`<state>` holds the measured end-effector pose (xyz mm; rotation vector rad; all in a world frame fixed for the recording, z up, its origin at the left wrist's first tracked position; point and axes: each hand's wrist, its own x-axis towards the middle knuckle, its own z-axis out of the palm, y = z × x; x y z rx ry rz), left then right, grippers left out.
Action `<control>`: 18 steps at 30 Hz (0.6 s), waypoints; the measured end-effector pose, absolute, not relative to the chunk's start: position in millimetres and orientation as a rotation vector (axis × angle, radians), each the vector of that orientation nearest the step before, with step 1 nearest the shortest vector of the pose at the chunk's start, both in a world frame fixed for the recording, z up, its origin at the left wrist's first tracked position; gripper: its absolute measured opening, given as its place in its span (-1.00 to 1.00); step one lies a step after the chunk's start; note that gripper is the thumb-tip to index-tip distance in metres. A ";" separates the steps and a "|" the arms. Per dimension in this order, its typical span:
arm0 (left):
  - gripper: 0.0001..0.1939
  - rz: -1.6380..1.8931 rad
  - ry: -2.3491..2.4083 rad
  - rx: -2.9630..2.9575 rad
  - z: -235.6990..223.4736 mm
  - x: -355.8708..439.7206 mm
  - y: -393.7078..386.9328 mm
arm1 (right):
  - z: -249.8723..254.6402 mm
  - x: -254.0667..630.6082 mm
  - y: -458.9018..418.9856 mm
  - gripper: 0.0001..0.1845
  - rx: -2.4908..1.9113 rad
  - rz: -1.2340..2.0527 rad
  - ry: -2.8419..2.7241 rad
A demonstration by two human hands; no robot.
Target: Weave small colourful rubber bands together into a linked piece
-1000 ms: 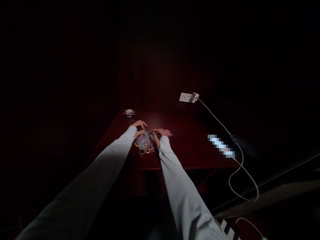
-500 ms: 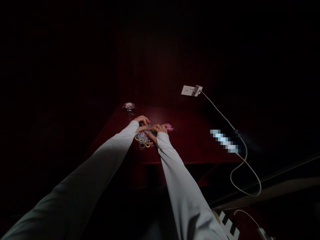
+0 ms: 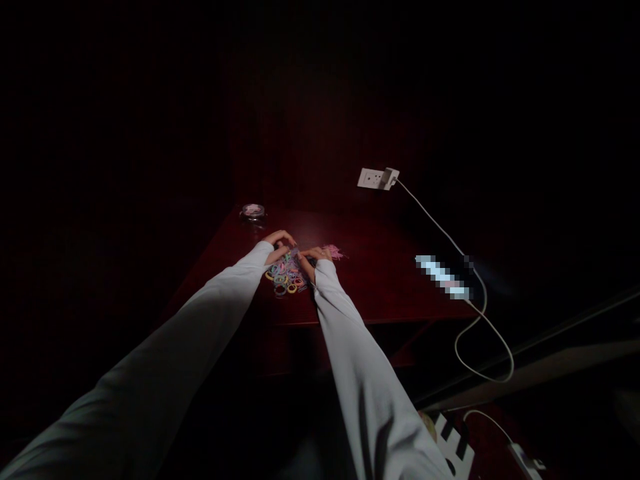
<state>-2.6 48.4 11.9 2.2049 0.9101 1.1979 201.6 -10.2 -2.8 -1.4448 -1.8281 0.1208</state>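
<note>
On the dark red table (image 3: 380, 280) lies a heap of small coloured hair ties (image 3: 287, 277), in yellow, pink, blue and purple rings. My left hand (image 3: 280, 240) is above the far left of the heap, fingers bent and closed at the tips. A pale purple hair tie (image 3: 294, 253) shows between the two hands, pinched by the left fingertips. My right hand (image 3: 315, 256) comes in from the right, with its fingers closed against the same hair tie; small details are too dark to make out. Beside the right hand lies a bunch of thin pink pieces (image 3: 334, 252).
A round clear container (image 3: 253, 212) with something pink stands at the table's far left. On the wall is a white socket (image 3: 371, 178) with a plugged-in charger (image 3: 391, 178); its cable (image 3: 430, 217) runs to a blurred-out bright device (image 3: 443, 277) at the right. A power strip (image 3: 524, 461) lies lower right.
My hands have drawn slightly apart, uncovering more of the heap, and the pale purple hair tie now shows between them. The whole view has shifted a little.
</note>
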 end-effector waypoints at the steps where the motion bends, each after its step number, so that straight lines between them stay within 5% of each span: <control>1: -0.81 1.216 0.937 2.196 9.0 -0.9 49.2 | -2.7 201.8 -9.9 -0.80 -1.442 0.126 -1.825; 18: -0.48 1.275 0.784 2.262 11.0 1.6 52.3 | -10.3 202.1 -5.6 -0.88 -1.308 0.268 -1.830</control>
